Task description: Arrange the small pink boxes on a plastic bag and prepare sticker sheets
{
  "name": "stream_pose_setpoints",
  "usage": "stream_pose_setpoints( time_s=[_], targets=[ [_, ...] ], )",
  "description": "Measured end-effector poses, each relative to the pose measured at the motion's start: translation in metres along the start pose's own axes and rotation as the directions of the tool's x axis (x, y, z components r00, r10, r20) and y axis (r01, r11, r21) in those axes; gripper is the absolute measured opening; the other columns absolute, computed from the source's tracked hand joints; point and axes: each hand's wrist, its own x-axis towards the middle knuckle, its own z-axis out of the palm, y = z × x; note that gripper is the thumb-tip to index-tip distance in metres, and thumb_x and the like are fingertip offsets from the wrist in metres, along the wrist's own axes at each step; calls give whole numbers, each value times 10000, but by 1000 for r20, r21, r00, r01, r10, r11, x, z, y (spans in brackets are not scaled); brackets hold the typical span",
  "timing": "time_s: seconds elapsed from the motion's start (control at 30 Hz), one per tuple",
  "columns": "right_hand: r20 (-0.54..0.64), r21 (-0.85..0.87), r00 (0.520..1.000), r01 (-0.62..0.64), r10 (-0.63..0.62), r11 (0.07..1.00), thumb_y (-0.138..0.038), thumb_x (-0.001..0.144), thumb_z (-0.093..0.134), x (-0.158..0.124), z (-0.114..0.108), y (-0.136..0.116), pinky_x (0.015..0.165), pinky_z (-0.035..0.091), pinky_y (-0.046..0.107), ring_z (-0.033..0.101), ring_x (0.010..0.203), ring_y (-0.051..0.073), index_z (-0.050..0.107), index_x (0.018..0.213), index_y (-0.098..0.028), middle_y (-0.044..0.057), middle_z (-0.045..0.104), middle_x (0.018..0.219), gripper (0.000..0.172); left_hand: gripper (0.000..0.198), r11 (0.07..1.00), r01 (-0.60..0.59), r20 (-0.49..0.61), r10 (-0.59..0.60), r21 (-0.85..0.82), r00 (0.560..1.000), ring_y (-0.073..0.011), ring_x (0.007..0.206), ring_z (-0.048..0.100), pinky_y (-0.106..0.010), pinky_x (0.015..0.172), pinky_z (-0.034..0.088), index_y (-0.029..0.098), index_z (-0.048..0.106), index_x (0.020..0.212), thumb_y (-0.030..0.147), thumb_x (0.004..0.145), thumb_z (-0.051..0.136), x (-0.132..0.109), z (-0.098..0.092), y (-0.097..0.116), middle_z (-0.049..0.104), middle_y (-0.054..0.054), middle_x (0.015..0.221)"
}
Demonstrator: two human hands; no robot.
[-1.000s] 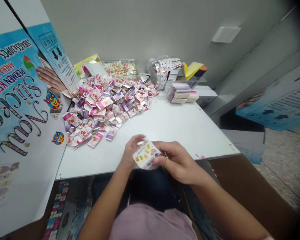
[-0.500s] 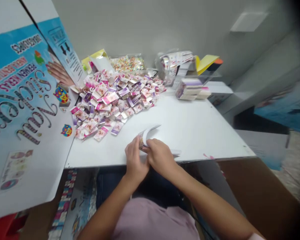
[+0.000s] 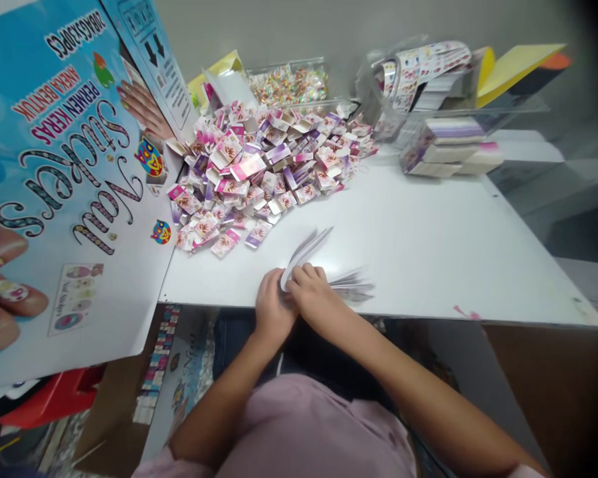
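My left hand (image 3: pixel 273 307) and my right hand (image 3: pixel 313 296) meet at the near edge of the white table (image 3: pixel 428 239). Both are closed on a thin stack of sticker sheets (image 3: pixel 323 265). The left side of the stack bends upward and the right side fans out flat on the table. A big heap of small pink, purple and white packets (image 3: pixel 262 172) lies beyond the hands, toward the far left of the table.
A large blue and white "Nail Stickers" carton (image 3: pixel 64 172) stands against the table's left side. Clear tubs with sticker rolls (image 3: pixel 418 66), yellow card and stacked flat boxes (image 3: pixel 448 146) sit at the far right. A tray of colourful candy (image 3: pixel 289 83) is at the back.
The hands went from holding the sheets up in front of me to pressing them down on the table edge, and the stack has fanned out. The view has tilted downward.
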Motion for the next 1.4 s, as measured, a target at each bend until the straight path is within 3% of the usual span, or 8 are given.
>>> stream_pose_setpoints(
  time_s=[0.33, 0.47, 0.67, 0.8, 0.87, 1.0, 1.1, 1.4],
  targets=[
    [-450, 369, 893, 187, -1, 911, -221, 902, 570, -16, 21, 9, 704, 432, 387, 467, 792, 242, 459, 1062, -165, 82, 523, 867, 202, 300, 998, -42, 60, 45, -49, 997, -255, 1056, 620, -408, 931, 495, 190, 596, 1151, 242, 856, 620, 3, -6, -1, 662, -118, 1149],
    [-501, 493, 865, 254, 33, 832, -192, 821, 638, -15, 18, 13, 807, 484, 456, 518, 959, 279, 418, 1139, -191, 134, 510, 1061, 387, 195, 996, -46, 85, 52, -73, 995, -222, 950, 632, -364, 857, 500, 206, 630, 1054, 244, 863, 638, 7, -9, 4, 695, -70, 1038],
    [-468, 529, 881, 223, 63, 819, -292, 803, 629, -15, 0, 25, 972, 424, 542, 492, 1179, 341, 421, 1218, -190, 188, 458, 1265, 475, 179, 988, -31, 106, 47, -150, 993, -185, 890, 659, -297, 799, 527, 210, 644, 1020, 169, 846, 642, 9, -7, 10, 693, -44, 966],
    [-237, 219, 970, 114, -61, 969, -439, 826, 647, -22, -17, 48, 1079, 256, 621, 436, 1270, 391, 431, 1284, -160, 214, 486, 1351, 578, 182, 985, -40, 47, 49, -171, 998, -181, 879, 675, -298, 808, 537, 200, 678, 982, 117, 823, 652, 8, -6, 9, 710, -41, 934],
    [-30, 6, 998, 63, -63, 998, -356, 868, 617, -27, -25, 62, 1093, 192, 625, 491, 1213, 380, 490, 1247, -136, 206, 568, 1280, 456, 179, 982, -58, 9, 60, -182, 998, -184, 875, 681, -303, 808, 544, 195, 690, 970, 117, 811, 667, 8, -7, 7, 719, -47, 934],
    [177, -192, 983, 73, -38, 979, -77, 850, 544, -34, -34, 80, 901, 373, 425, 586, 825, 251, 591, 896, -144, 103, 651, 875, 94, 242, 972, -102, -19, 100, -212, 995, -192, 894, 688, -319, 817, 555, 202, 704, 988, 76, 788, 653, 9, -9, 6, 729, -50, 957],
    [209, -188, 975, 115, -74, 976, -85, 846, 571, -37, -36, 86, 712, 360, 334, 546, 754, 228, 566, 827, -163, 79, 620, 829, 80, 270, 970, -100, -10, 100, -220, 995, -194, 918, 689, -327, 846, 553, 205, 710, 1006, 63, 781, 663, 13, -9, 5, 733, -52, 979],
    [202, -272, 970, 185, -132, 944, -320, 946, 592, -36, -20, 102, 683, 323, 331, 537, 743, 233, 570, 876, -158, 76, 608, 821, 177, 193, 974, 29, 159, 7, -224, 987, -174, 864, 689, -287, 824, 555, 204, 711, 964, 178, 780, 765, 28, -11, 6, 729, -30, 931]
  ],
)
